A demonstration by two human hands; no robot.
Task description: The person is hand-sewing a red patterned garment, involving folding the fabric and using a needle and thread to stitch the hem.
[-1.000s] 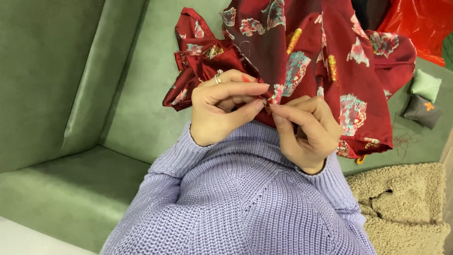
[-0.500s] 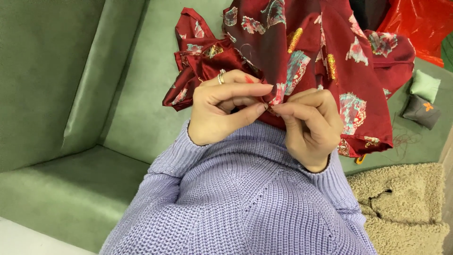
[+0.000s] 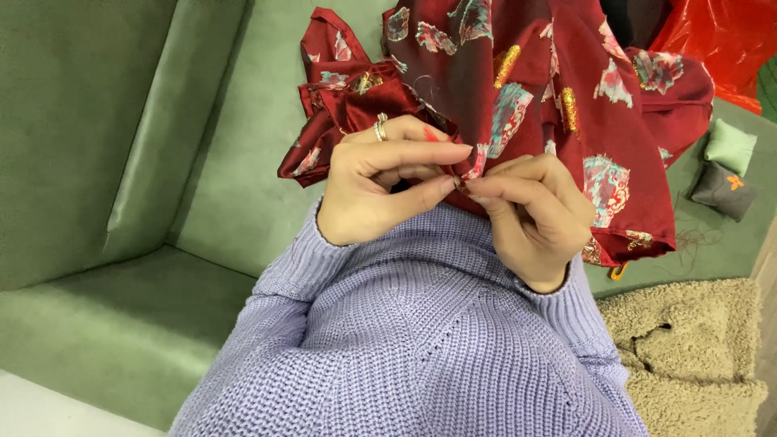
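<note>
Both hands meet over a lavender knitted sleeve (image 3: 421, 340). The left hand (image 3: 380, 190), a ring on one finger, pinches an edge of the dark red patterned cloth (image 3: 558, 121) between thumb and forefinger; the right hand (image 3: 538, 214) closes its fingers (image 3: 494, 188) on the same edge, touching the left fingertips. The cloth hangs above and beyond the fingers, over a green sofa (image 3: 97, 162). Right of the fingers lie a small green cushion (image 3: 730, 146) and a grey one (image 3: 723, 190); below them a beige fleece (image 3: 688, 356)
</note>
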